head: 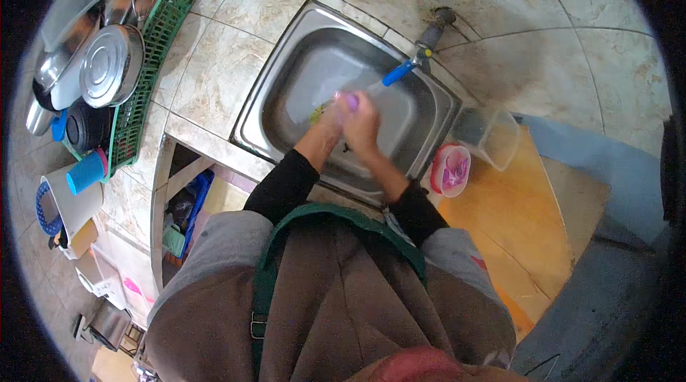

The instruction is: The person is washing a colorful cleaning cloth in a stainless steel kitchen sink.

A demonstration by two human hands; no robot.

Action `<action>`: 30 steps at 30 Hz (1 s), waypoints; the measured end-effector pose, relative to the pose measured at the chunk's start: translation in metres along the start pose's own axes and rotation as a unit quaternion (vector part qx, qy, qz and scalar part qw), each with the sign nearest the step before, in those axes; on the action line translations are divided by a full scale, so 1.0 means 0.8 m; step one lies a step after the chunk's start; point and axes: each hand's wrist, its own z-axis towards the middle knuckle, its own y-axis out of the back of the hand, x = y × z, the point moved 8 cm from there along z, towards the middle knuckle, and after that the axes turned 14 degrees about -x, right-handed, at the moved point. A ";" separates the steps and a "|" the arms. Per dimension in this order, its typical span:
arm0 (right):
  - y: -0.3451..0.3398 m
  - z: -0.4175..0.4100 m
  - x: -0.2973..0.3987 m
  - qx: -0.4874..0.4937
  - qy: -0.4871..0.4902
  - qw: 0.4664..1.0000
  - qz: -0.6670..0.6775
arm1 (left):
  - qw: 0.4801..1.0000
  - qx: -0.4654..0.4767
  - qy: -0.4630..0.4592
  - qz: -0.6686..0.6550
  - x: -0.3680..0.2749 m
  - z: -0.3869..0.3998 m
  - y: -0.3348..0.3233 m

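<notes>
Both of my hands are together over a stainless steel sink (316, 55), under a tap with a blue spout (398, 74). My right hand (363, 127) is closed around a small purple object (352, 102), which may be soap; blur and the fingers hide most of it. Pressed against it is my left hand (333, 120), blurred, its fingers mostly covered. Faint water seems to run from the spout towards the hands. A yellow-green item (317, 113), perhaps a sponge, shows just beside my left hand. Below the hands lies the dark drain (346, 148).
At left, a green plastic basket (155, 44) holds metal pots and lids, with a blue cup (86, 173) at its near end. Right of the sink stand a red-rimmed tub (453, 170) with purple contents and a clear plastic container (496, 138), by an orange-brown board (509, 205).
</notes>
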 end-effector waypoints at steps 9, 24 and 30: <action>-0.056 -0.002 -0.082 0.055 -0.156 0.985 -0.055 | 0.998 0.050 -0.001 0.027 -0.005 0.015 0.001; -0.067 0.026 -0.139 -0.004 -0.218 0.976 -0.023 | 0.986 -0.109 -0.042 -0.123 -0.036 -0.004 0.008; -0.025 -0.007 -0.010 0.073 -0.075 0.989 0.108 | 0.998 -0.046 0.005 -0.029 -0.027 -0.007 0.000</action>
